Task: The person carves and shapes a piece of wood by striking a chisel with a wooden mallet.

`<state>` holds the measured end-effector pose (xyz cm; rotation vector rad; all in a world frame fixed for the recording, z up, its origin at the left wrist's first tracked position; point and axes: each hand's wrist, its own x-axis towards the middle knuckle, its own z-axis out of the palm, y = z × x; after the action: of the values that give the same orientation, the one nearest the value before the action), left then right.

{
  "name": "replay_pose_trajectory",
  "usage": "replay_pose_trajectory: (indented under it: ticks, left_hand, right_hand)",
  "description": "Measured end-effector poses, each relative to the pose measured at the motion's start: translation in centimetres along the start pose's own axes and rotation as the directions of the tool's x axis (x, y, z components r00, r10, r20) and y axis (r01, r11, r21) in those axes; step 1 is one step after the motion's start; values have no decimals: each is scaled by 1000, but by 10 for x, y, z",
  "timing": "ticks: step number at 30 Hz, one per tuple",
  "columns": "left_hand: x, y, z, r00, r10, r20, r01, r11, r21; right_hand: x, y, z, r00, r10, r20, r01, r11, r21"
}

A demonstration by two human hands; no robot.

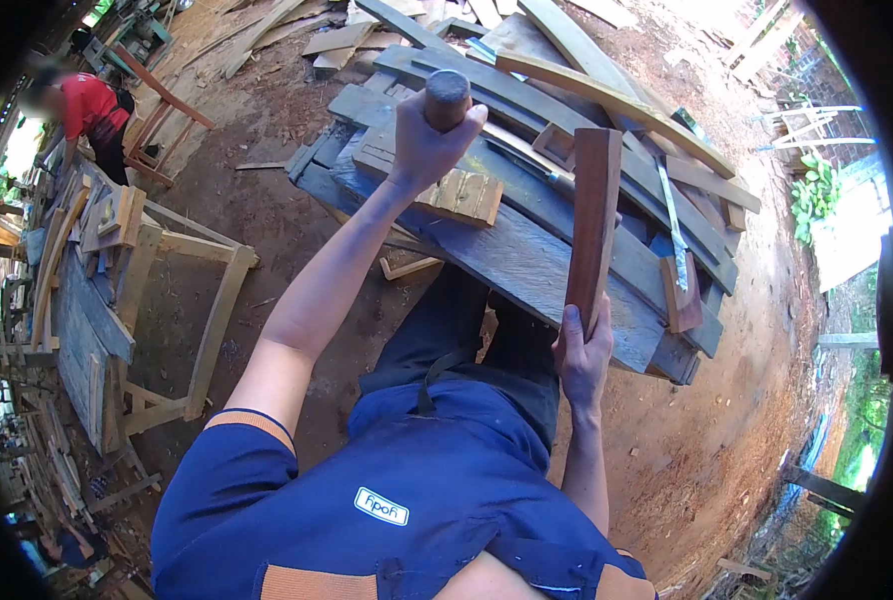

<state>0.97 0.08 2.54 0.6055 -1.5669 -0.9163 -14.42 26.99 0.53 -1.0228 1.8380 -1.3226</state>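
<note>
My left hand (433,145) is raised over the workbench (497,250), its fingers wrapped round a thick, round-ended wooden mallet (448,92). My right hand (584,362) grips the lower end of a reddish-brown wooden piece (595,215), which stands up over the bench's right part. Below my left hand lies a light wooden block (467,197). A chisel-like tool (559,180) with a pale handle rests on the boards between my hands. Beside it is a small wooden piece with a square opening (555,145).
Long boards (617,105) are piled along the bench's far side, with a saw-like strip (673,225) at right. Wood scraps (342,42) lie on the dirt floor beyond. At left stands another wooden bench (87,350); a person in red (92,105) bends near a chair frame (167,100).
</note>
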Motion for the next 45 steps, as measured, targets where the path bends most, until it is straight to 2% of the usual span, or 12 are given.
replay_pose_trajectory:
  ticks: [10, 15, 22, 23, 25, 29, 32, 33, 35, 37, 40, 45]
  left_hand:
    - [-2, 12, -8, 987, -160, -15, 156, 974, -164]
    - [-5, 2, 0, 996, -76, -36, 76, 997, 9]
    - [-10, 16, 34, 979, 128, 159, -150, 979, 139]
    - [-12, 16, 36, 973, 143, 178, -172, 973, 156]
    - [-12, 12, 39, 972, 145, 182, -169, 978, 122]
    - [-4, 10, 23, 996, 42, 81, -48, 996, 80]
    - [-4, 11, 20, 996, 30, 84, -39, 994, 106]
    - [-6, 12, 24, 993, 76, 94, -84, 993, 80]
    - [-8, 10, 31, 987, 124, 102, -130, 990, 52]
    - [-7, 7, 33, 990, 19, 139, -17, 1000, -15]
    - [-13, 7, 35, 986, 80, 147, -97, 989, 114]
    - [-22, 7, 60, 971, 119, 208, -162, 966, 204]
  right_hand:
    - [12, -9, 6, 999, -15, 51, 16, 1000, -19]
    - [19, -26, 5, 995, -98, 21, 96, 992, 87]
    - [36, -74, 17, 849, -467, -248, 529, 738, 419]
    - [36, -75, 16, 845, -475, -246, 535, 736, 416]
    - [34, -75, 11, 976, -71, 207, 88, 993, -74]
    - [28, -72, 11, 984, -143, 105, 151, 986, -74]
    - [29, -60, 32, 870, -419, -259, 473, 857, 202]
    - [32, -63, 30, 866, -424, -264, 479, 855, 197]
    - [34, -72, 22, 967, -188, 174, 209, 972, -112]
    - [31, -77, 20, 957, -239, 165, 268, 946, -182]
    - [13, -63, 19, 960, -266, -93, 274, 957, 92]
    - [28, -47, 13, 953, -299, 42, 301, 940, -158]
